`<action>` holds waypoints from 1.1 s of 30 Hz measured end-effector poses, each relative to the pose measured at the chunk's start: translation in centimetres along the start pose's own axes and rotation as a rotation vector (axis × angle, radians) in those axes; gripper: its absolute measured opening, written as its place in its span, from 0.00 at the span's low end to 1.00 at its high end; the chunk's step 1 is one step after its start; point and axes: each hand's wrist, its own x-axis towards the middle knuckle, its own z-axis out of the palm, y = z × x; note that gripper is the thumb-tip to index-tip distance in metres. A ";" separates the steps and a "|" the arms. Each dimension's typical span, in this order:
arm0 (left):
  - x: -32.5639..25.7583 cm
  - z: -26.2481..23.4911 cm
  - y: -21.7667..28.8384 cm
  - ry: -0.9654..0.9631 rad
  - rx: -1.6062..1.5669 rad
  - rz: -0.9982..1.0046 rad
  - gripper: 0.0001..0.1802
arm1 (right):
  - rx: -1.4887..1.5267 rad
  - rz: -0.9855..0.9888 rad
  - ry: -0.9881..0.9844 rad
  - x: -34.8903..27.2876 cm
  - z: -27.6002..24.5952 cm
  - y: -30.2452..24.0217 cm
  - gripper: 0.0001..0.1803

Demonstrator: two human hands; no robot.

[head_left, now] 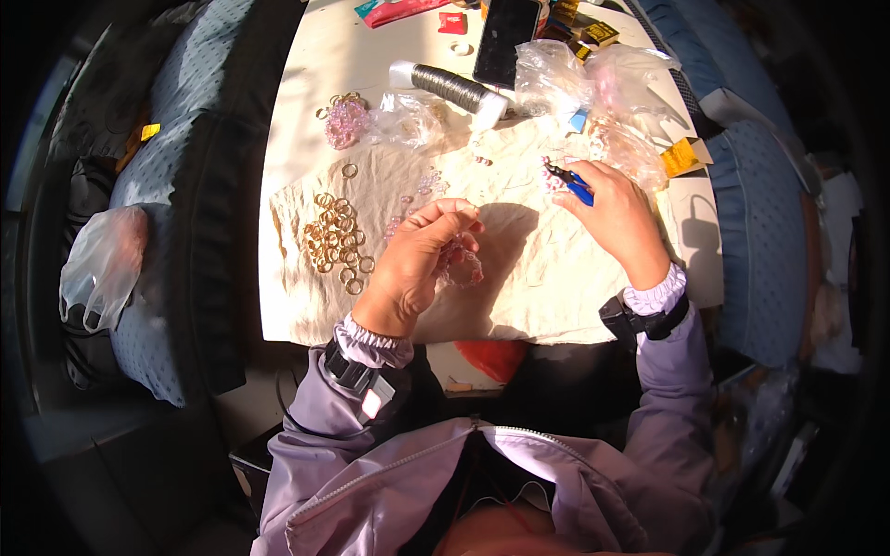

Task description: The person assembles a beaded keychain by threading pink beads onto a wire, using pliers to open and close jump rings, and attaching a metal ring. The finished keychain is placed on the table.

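Note:
My left hand (422,255) is closed in a pinch above the cloth (519,306). A looped string of small pink beads (468,271) hangs from its fingers. In my right hand (616,213) are small blue-handled pliers (577,188) with dark jaws. Their tips point left, over a little heap of pink and white beads (553,174). Left of my left hand lies a pile of gold-coloured rings (334,233), with one ring (349,170) apart from it. Loose clear pink beads (408,206) are scattered beside that hand, which partly hides them.
Farther back lie a pink bead bundle (346,125), a clear plastic bag (408,120), a spool of dark wire (454,88) and a black phone (507,42). More plastic bags (556,74) and a yellow box (684,157) sit at the right. Blue padded seats (760,213) flank the table.

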 end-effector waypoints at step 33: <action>0.1 1.7 -4.1 -0.098 -0.186 0.258 0.07 | 0.995 0.080 0.077 -2.6 6.8 -5.9 0.03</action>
